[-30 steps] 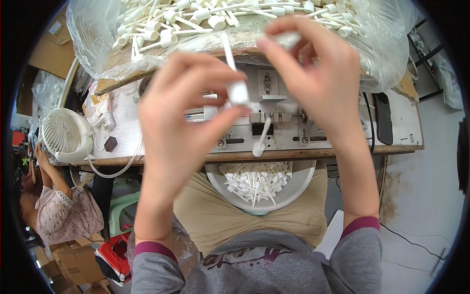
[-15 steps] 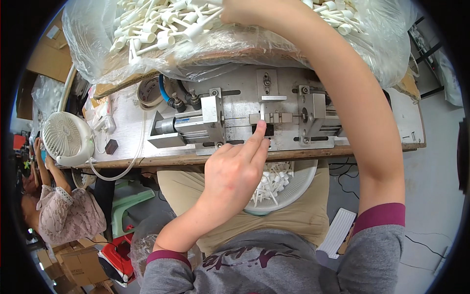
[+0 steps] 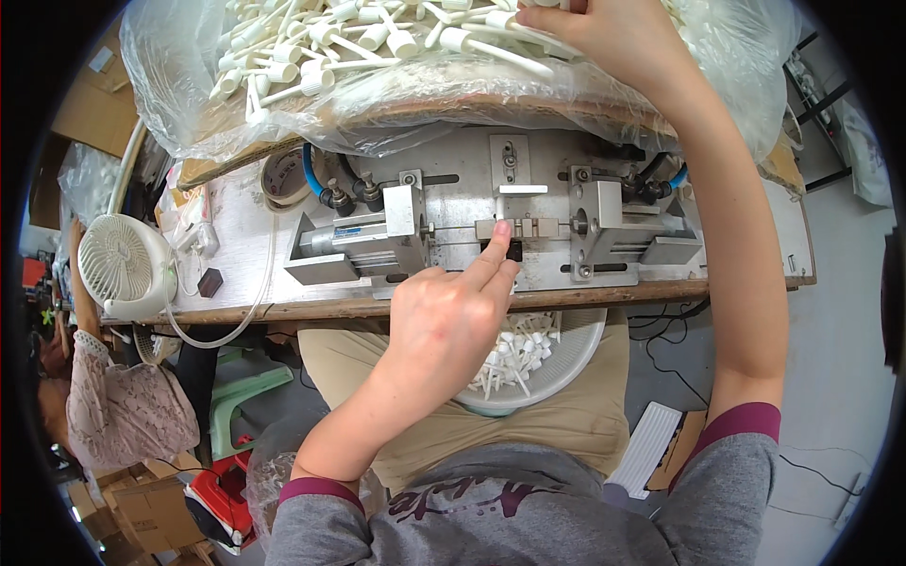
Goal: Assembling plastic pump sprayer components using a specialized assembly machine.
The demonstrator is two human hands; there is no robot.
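Observation:
My left hand (image 3: 444, 316) reaches over the table's front edge. Its index finger is stretched onto the small metal block (image 3: 540, 227) at the middle of a metal clamping fixture; the other fingers are partly bent. A white stem (image 3: 501, 207) shows just beyond that fingertip. At the top edge, my right hand (image 3: 618, 42) is over a heap of white plastic caps with stems (image 3: 330, 38). Its thumb and fingers pinch a white piece, partly cut off by the frame's edge. One capped stem (image 3: 500, 52) lies just below those fingers.
Metal cylinders (image 3: 363, 247) flank the block. A clear plastic bag (image 3: 170, 85) lines the heap's box. On the left stand a small white fan (image 3: 127, 264) and a tape roll (image 3: 286, 179). A basin (image 3: 580, 363) of white pieces sits at my lap. Another person (image 3: 132, 406) sits at left.
My right hand has moved right and drawn back toward me over the heap, its fingers now showing more. My left fingertip stays on the block. The view has shifted slightly.

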